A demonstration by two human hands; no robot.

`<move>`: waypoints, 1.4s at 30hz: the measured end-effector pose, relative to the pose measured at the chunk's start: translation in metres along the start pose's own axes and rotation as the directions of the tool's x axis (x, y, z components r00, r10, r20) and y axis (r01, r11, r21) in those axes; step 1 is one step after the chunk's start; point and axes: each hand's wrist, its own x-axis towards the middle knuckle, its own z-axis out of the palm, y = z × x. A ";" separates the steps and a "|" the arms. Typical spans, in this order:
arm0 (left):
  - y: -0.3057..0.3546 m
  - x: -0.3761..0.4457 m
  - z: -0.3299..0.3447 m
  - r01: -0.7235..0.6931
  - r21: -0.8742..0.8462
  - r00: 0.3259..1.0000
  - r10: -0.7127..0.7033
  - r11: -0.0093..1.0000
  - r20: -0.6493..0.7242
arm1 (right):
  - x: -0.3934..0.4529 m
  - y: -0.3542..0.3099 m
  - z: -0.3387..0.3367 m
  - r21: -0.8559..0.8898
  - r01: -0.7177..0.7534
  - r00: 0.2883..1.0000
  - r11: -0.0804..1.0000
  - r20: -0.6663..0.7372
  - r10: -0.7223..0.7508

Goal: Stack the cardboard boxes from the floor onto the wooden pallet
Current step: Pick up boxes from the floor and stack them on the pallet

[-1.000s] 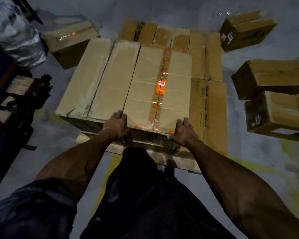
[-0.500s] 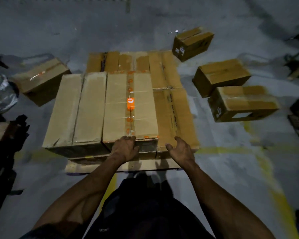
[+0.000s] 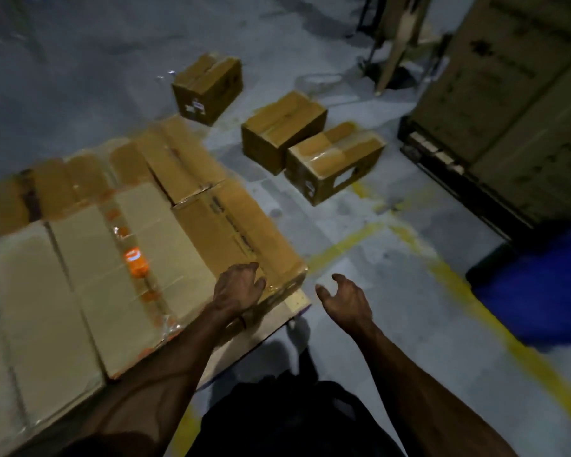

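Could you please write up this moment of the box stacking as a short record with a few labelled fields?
Setting: dim floor with yellow line markings
Pallet: wooden pallet, only its near corner showing under the load
Boxes on pallet: several, close together, one sealed with orange-printed tape
Boxes on floor: three, the far box, the middle box and the near box
Left hand: resting on the corner box, gripping nothing
Right hand: in the air beside the pallet, fingers loosely curled, empty
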 end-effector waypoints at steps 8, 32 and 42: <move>0.091 0.080 0.013 -0.196 0.091 0.978 0.188 0.976 0.088 | 0.045 0.063 -0.064 0.087 -0.111 0.987 0.990 -0.106 0.120; 0.416 0.326 0.089 0.078 -0.139 0.993 -0.064 0.987 0.104 | 0.357 0.276 -0.345 -0.088 0.000 0.999 0.996 0.035 0.003; 0.476 0.522 0.047 0.247 -0.235 0.966 -0.219 0.940 0.136 | 0.592 0.204 -0.463 -0.152 0.175 0.977 0.973 0.147 -0.153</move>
